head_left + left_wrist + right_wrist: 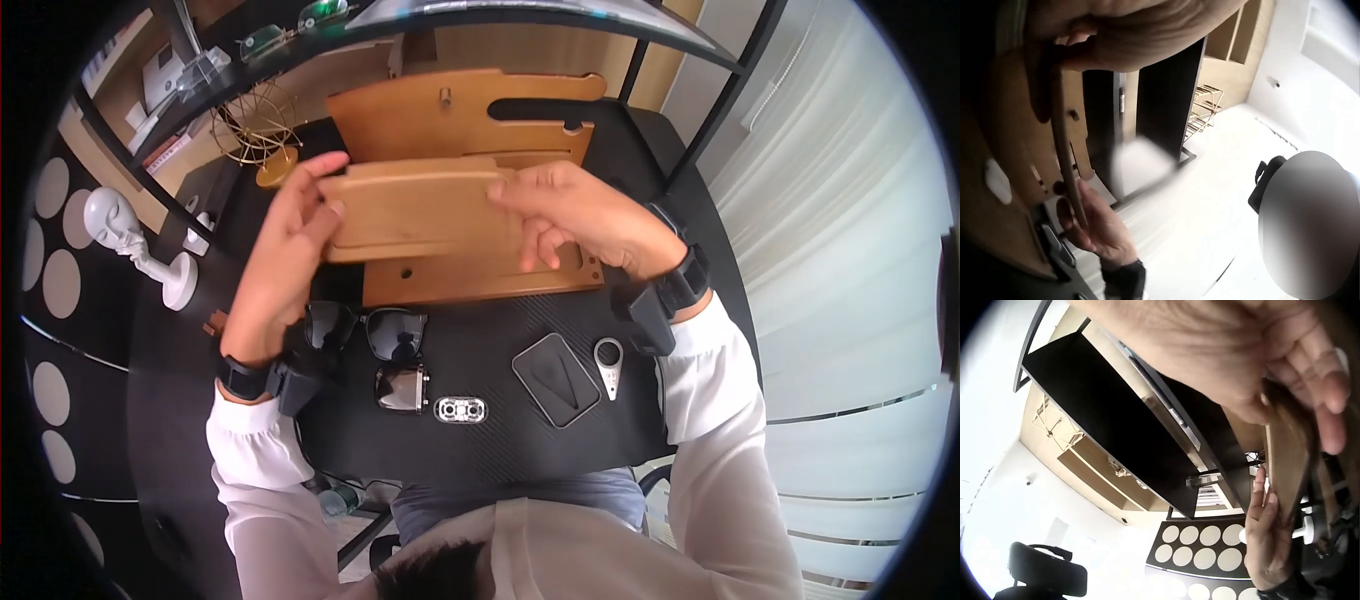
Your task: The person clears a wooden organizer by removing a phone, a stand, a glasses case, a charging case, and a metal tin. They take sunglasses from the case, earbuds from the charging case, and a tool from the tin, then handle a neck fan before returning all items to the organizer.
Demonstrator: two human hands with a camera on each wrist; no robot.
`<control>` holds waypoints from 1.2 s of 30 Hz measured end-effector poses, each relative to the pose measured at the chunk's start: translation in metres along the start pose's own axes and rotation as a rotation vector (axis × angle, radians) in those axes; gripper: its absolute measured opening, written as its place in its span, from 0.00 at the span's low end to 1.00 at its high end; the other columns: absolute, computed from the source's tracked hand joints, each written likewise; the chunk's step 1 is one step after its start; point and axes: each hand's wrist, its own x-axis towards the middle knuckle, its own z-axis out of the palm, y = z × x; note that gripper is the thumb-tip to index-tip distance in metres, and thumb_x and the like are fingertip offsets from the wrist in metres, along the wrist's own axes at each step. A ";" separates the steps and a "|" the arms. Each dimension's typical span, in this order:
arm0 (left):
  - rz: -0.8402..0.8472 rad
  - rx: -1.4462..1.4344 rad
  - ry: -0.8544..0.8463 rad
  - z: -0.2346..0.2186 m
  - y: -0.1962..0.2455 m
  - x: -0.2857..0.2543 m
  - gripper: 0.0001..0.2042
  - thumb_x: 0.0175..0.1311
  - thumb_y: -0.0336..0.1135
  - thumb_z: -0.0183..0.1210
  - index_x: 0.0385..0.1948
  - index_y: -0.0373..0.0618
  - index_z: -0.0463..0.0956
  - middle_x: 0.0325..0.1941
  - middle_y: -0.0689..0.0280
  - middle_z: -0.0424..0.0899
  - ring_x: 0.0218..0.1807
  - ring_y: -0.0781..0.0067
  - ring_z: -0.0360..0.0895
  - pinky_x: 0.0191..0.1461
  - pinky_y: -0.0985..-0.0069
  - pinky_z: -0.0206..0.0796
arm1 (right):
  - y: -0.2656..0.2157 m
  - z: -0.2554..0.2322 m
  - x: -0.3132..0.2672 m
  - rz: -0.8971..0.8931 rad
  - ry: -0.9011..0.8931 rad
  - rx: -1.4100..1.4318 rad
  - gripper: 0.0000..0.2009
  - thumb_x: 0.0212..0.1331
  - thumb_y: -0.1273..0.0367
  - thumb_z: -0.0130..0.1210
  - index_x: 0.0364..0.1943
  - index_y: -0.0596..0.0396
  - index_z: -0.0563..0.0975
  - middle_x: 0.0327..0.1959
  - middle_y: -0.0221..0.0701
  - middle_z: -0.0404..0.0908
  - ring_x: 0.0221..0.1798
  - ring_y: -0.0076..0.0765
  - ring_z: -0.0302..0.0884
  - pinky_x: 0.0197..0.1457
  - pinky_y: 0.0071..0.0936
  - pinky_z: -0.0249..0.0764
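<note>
A shallow wooden tray (pixel 415 212) with a raised rim is held up in the air between both hands. My left hand (pixel 287 235) grips its left end, thumb on the near face. At the right end my right hand (pixel 580 212) pinches the tray, thumb on the face and some fingers curled below. Behind it stands a larger wooden organizer (pixel 400 105), whose upright back has a peg and a long slot; the held tray covers part of its base (pixel 480 290). In the right wrist view the tray (pixel 1288 459) appears nearly edge-on.
On the black table lie sunglasses (pixel 395 333), a dark shiny case-like piece (pixel 401 388), a pale oval piece with two round holes (pixel 460 410), a thin-rimmed rectangular dish (pixel 556 381) and a ring-ended tool (pixel 609 366). A white head figure (pixel 115 222) stands left; a black shelf frame (pixel 700 130) rises behind.
</note>
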 end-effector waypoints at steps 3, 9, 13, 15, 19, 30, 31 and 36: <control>-0.193 -0.096 -0.061 0.020 0.006 -0.007 0.26 0.77 0.29 0.52 0.74 0.45 0.59 0.63 0.65 0.76 0.60 0.78 0.75 0.57 0.81 0.70 | 0.012 -0.027 0.002 0.027 -0.059 0.052 0.18 0.70 0.59 0.62 0.35 0.64 0.75 0.23 0.36 0.81 0.25 0.31 0.87 0.23 0.17 0.79; -0.282 -0.364 -0.263 0.041 0.003 -0.010 0.31 0.79 0.30 0.47 0.78 0.33 0.42 0.76 0.54 0.63 0.75 0.60 0.66 0.76 0.65 0.65 | 0.041 -0.099 0.011 0.136 -0.069 0.106 0.20 0.69 0.60 0.63 0.42 0.69 0.76 0.29 0.38 0.84 0.29 0.33 0.89 0.27 0.16 0.83; -0.261 -0.352 -0.343 0.044 -0.005 -0.008 0.29 0.79 0.28 0.47 0.77 0.33 0.48 0.81 0.53 0.56 0.79 0.57 0.62 0.77 0.66 0.64 | 0.050 -0.106 0.016 0.127 0.052 0.056 0.19 0.70 0.60 0.62 0.42 0.68 0.78 0.29 0.38 0.84 0.27 0.31 0.88 0.26 0.16 0.83; -0.270 -0.356 -0.381 0.044 -0.007 -0.008 0.29 0.79 0.28 0.47 0.77 0.34 0.47 0.82 0.53 0.54 0.80 0.58 0.59 0.78 0.67 0.62 | 0.050 -0.107 0.016 0.103 0.083 0.057 0.18 0.70 0.60 0.62 0.42 0.67 0.78 0.28 0.37 0.84 0.26 0.30 0.87 0.25 0.16 0.83; -0.266 -0.354 -0.419 0.045 -0.006 -0.009 0.29 0.79 0.29 0.47 0.78 0.35 0.47 0.83 0.54 0.53 0.81 0.59 0.57 0.80 0.66 0.59 | 0.049 -0.109 0.015 0.087 0.121 0.036 0.17 0.69 0.57 0.63 0.38 0.60 0.79 0.24 0.28 0.82 0.22 0.23 0.83 0.26 0.14 0.80; -0.259 -0.329 -0.440 0.049 -0.004 -0.012 0.29 0.79 0.28 0.47 0.78 0.39 0.48 0.84 0.60 0.52 0.82 0.62 0.55 0.80 0.66 0.56 | 0.048 -0.104 0.016 0.065 0.230 0.092 0.18 0.69 0.59 0.63 0.43 0.64 0.79 0.30 0.31 0.84 0.24 0.24 0.84 0.30 0.15 0.84; -0.239 -0.320 -0.444 0.049 -0.003 -0.012 0.29 0.79 0.29 0.47 0.78 0.39 0.49 0.84 0.61 0.52 0.82 0.62 0.55 0.80 0.66 0.57 | 0.047 -0.102 0.015 0.046 0.220 0.100 0.17 0.69 0.59 0.63 0.43 0.63 0.79 0.29 0.31 0.84 0.24 0.24 0.84 0.30 0.15 0.85; -0.158 -0.292 -0.438 0.047 -0.014 -0.010 0.30 0.78 0.33 0.51 0.78 0.38 0.50 0.84 0.59 0.52 0.82 0.61 0.55 0.80 0.65 0.57 | 0.047 -0.105 0.012 0.024 0.202 -0.013 0.17 0.67 0.60 0.66 0.42 0.62 0.78 0.31 0.28 0.81 0.28 0.23 0.86 0.34 0.14 0.86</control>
